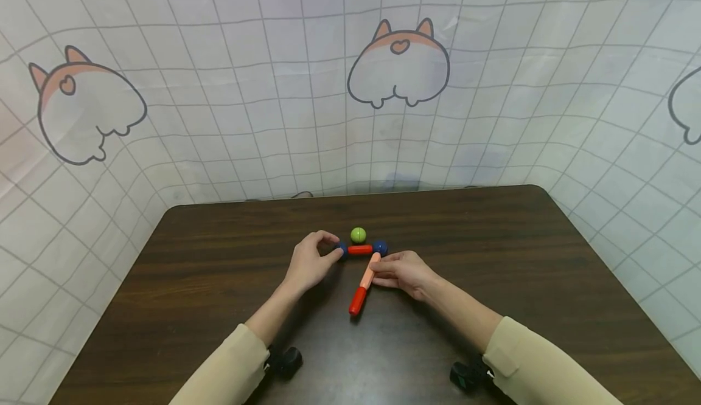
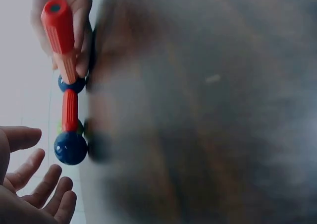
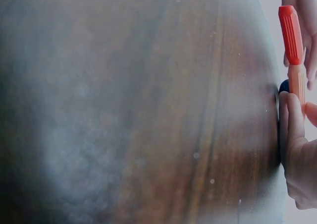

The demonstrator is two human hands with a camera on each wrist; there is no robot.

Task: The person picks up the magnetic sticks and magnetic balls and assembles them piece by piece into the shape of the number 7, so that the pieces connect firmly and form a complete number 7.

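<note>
A short red rod (image 1: 359, 250) lies between a left blue ball (image 1: 342, 249) and a right blue ball (image 1: 380, 247). My right hand (image 1: 405, 271) pinches a light-orange rod (image 1: 371, 269), whose far end meets the right blue ball. Joined to its near end is another red rod (image 1: 358, 301), tilted up off the table in the wrist views. Beside the left blue ball is my left hand (image 1: 308, 264); in the left wrist view its fingers (image 2: 44, 187) are spread, with a gap to that ball. A green ball (image 1: 358, 235) sits just behind the short red rod.
The dark wooden table (image 1: 208, 283) has rounded back corners. A white gridded cloth (image 1: 246, 119) with animal drawings hangs behind it and along both sides. Black wrist devices (image 1: 287, 362) are strapped at both sleeves.
</note>
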